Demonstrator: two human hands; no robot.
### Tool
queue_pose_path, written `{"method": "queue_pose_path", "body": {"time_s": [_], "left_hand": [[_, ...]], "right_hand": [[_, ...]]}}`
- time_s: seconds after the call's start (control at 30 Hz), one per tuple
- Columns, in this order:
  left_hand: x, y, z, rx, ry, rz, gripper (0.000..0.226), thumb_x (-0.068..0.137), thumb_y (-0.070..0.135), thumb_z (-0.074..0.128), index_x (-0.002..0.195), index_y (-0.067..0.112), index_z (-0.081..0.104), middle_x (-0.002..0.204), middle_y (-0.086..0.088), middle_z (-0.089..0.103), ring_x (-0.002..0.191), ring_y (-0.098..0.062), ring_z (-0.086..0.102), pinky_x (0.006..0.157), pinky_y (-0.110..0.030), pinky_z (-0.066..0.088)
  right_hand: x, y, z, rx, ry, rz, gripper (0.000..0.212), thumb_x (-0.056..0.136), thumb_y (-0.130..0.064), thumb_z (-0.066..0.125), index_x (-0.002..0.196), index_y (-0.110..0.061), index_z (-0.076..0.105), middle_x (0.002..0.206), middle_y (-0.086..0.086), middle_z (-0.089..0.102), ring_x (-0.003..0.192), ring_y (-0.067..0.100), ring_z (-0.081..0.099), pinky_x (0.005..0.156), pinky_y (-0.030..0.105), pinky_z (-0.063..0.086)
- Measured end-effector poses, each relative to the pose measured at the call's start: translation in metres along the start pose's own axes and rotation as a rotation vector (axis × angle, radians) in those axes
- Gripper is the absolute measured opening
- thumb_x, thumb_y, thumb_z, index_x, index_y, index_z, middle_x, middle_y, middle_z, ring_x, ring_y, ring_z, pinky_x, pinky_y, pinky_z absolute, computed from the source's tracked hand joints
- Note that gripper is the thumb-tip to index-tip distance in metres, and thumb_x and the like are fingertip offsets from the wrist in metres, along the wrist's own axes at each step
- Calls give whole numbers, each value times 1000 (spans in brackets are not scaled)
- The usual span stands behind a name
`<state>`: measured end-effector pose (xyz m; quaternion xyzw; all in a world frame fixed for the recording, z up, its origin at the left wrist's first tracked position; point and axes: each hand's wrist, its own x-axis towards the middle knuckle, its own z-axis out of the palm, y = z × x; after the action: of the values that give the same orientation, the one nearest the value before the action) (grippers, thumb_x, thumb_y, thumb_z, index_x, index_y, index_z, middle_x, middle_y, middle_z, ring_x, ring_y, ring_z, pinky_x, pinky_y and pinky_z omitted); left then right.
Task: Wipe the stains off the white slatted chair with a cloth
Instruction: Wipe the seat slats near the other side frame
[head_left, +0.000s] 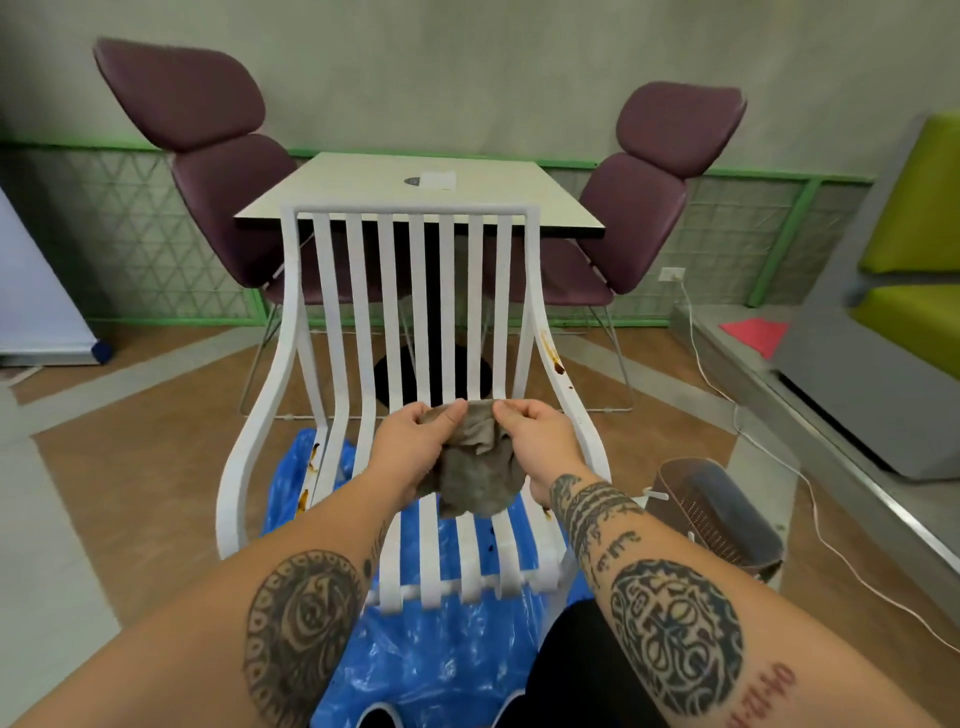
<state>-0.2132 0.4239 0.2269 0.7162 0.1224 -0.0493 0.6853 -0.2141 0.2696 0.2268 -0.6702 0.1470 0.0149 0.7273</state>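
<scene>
Middle seat slats of the white chair (410, 291) hidden behind the cloth (475, 467) and both hands. Palm of the left hand (415, 447) and most fingers of the right hand (540, 441) buried in the folds. Blue plastic sheet (447, 660) cut off at the bottom edge, its far part glimpsed only between the slats. Table (363, 182) base mostly masked by the chair back. Dark mark and paper on the tabletop too small to read. Green seat (919, 218) cropped by the right edge.
</scene>
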Motion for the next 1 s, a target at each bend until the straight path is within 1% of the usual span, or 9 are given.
{"method": "queue_pose_path", "body": {"time_s": [0.13, 0.23, 0.33, 0.43, 0.53, 0.63, 0.77, 0.9, 1.0], "left_hand": [[-2, 19, -13, 26, -8, -36, 66, 84, 69, 65, 107, 8, 67, 100, -13, 73, 87, -27, 71, 60, -34, 60], [0, 34, -21, 113, 34, -50, 73, 88, 76, 51, 103, 6, 67, 102, -15, 70, 90, -30, 66, 66, -37, 57], [1, 53, -28, 43, 37, -161, 77, 87, 80, 45, 101, 8, 68, 96, -16, 73, 91, -35, 70, 82, -46, 59], [2, 70, -38, 6, -7, -233, 82, 84, 83, 45, 104, 6, 66, 94, -18, 77, 88, -36, 74, 83, -49, 61], [2, 88, -44, 42, -69, -265, 85, 79, 86, 44, 103, 7, 63, 97, -21, 77, 91, -38, 74, 85, -50, 61], [4, 105, -46, 87, -130, -296, 90, 76, 90, 43, 105, 7, 61, 96, -19, 77, 97, -41, 74, 91, -53, 58], [7, 114, -45, 152, -239, -300, 103, 69, 93, 45, 116, 3, 64, 87, -19, 72, 95, -38, 74, 90, -50, 59], [12, 117, -56, 196, -298, -259, 102, 62, 93, 52, 117, 9, 69, 105, -17, 77, 98, -35, 74, 91, -52, 59], [7, 119, -71, 392, -529, -247, 81, 69, 80, 63, 120, 18, 70, 116, -14, 75, 109, -34, 71, 98, -50, 55]], "right_hand": [[-2, -22, 0, -80, -23, -55, 26, 90, -42, 68, 98, -17, 72, 89, 4, 76, 86, 22, 73, 69, 35, 62], [-11, -42, -7, -63, -195, -46, 42, 89, -50, 65, 110, -13, 65, 95, 5, 73, 83, 16, 71, 59, 25, 58], [-12, -56, -17, -263, -431, -18, 62, 76, -46, 78, 128, -21, 55, 117, 10, 67, 108, 27, 66, 79, 33, 58], [-12, -68, -24, -355, -589, 102, 58, 78, -27, 82, 129, -13, 57, 121, 20, 66, 109, 35, 66, 93, 49, 56], [-14, -74, -28, -372, -680, 124, 60, 82, -47, 72, 125, -5, 63, 123, 23, 66, 114, 37, 64, 101, 50, 50], [-18, -73, -24, -393, -768, 57, 63, 82, -44, 75, 128, -4, 58, 126, 24, 63, 118, 39, 61, 105, 50, 47], [-24, -61, -9, -482, -710, -32, 45, 87, -38, 72, 120, -10, 63, 116, 15, 70, 111, 31, 67, 102, 53, 49], [-21, -54, -5, -79, -504, 92, 59, 94, -61, 48, 127, -14, 63, 120, 11, 71, 115, 29, 66, 105, 51, 46], [-15, -60, -6, 160, -384, 126, 62, 97, -62, 40, 128, -14, 63, 120, 14, 70, 113, 32, 66, 104, 54, 46]]}}
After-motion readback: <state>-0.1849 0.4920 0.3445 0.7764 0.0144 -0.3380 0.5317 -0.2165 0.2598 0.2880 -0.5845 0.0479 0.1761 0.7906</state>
